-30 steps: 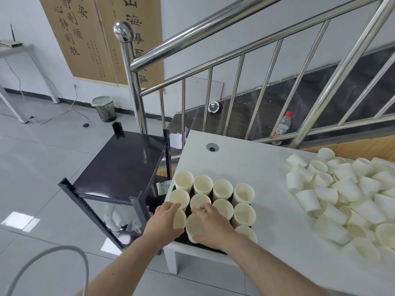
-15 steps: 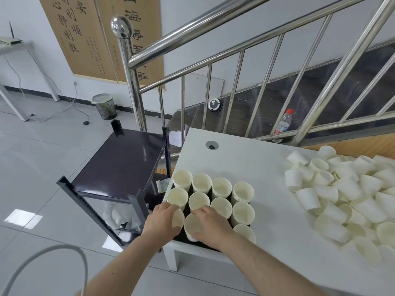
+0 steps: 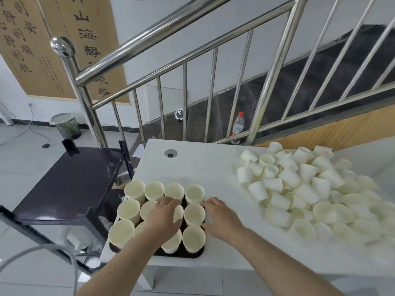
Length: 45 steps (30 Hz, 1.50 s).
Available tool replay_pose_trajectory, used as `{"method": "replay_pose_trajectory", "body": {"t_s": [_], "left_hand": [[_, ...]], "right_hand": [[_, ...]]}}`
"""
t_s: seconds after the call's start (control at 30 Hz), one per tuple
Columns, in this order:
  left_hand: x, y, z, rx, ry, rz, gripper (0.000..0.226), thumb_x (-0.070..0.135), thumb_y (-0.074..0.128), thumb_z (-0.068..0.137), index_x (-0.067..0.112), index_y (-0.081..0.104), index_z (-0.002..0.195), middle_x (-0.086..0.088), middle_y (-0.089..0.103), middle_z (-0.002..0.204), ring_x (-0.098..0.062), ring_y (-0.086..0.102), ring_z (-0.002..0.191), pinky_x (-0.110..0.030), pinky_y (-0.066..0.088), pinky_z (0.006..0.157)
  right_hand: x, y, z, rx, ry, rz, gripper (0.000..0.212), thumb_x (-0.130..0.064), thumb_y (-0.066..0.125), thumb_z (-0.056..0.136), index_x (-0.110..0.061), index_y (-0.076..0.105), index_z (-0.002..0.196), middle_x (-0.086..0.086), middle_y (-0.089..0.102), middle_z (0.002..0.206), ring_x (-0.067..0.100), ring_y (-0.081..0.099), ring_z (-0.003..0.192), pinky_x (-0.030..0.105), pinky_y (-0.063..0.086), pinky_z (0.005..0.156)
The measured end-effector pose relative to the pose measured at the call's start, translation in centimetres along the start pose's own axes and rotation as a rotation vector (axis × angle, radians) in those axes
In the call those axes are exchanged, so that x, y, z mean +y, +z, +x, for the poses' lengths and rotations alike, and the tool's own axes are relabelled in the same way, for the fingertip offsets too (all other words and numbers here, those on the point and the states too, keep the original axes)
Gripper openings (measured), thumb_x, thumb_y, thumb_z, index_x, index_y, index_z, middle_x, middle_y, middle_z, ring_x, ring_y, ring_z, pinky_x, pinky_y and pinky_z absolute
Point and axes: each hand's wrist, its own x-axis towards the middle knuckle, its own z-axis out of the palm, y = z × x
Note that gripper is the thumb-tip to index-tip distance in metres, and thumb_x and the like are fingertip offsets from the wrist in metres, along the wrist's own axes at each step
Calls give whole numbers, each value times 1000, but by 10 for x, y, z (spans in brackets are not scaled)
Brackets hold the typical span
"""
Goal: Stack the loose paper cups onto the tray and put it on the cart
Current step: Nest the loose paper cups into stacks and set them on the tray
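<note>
Your left hand point(image 3: 165, 216) lies flat over the cups in the middle of the tray, fingers spread and pointing away from you. It rests on the cup tops and grips nothing that you can see. Your right hand point(image 3: 220, 214) sits at the right edge of the tray, fingers loosely curled against the side of a cup stack there. You cannot tell if it is truly gripping that cup.

The tray point(image 3: 192, 254) is dark and lies on the near left corner of the white tabletop point(image 3: 203, 167). Upright cup stacks point(image 3: 193, 193) fill it in neat rows, open ends up.

To the right on the tabletop, well apart from the tray, lies a big pile of loose paper cups point(image 3: 299, 184). They lie on their sides and tumble over each other.

Just left of the tabletop stands the dark cart point(image 3: 70, 184). Behind it all runs a shiny stair railing point(image 3: 149, 37), with a water bottle point(image 3: 237, 128) on the steps.
</note>
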Motion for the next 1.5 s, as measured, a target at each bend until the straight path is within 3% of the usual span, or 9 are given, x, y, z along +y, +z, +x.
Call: {"method": "replay_pose_trajectory", "body": {"t_s": [0.17,0.53,0.8,1.13,1.5], "left_hand": [[71,25,13,-33,76,-7,53,33,58,87,30,41,137,7,38,138,-18,43,124,-30,44,91],[186,85,30,-127,140,-39,52,34,56,89,29,39,138,10,37,138,-11,40,125,-28,44,95],[203,103,79,-193,144,-53,51,35,56,89,28,41,138,9,41,137,-11,44,122,-29,43,99],[199,116,175,-230,89,-74,50,40,52,90,29,41,137,10,42,135,-12,51,117,-29,47,90],[197,130,280,-267,-212,-243,69,48,57,88,17,29,142,-5,43,136,-24,53,118,-36,46,94]], "right_hand": [[72,-26,-35,26,63,-27,59,-30,58,91,-23,35,145,-7,34,143,12,36,131,28,44,95],[191,-60,-83,41,216,-81,60,-35,59,91,-22,34,144,-5,37,140,15,39,127,29,45,93],[227,-66,-64,4,301,-86,56,-36,59,91,-22,36,140,-4,37,139,17,42,125,30,46,95],[248,-83,8,30,338,-44,53,-37,61,89,-24,41,137,-7,41,137,14,44,122,28,47,91],[256,-88,63,55,333,63,56,-34,56,91,-28,36,143,-13,37,139,9,40,126,28,48,92]]}}
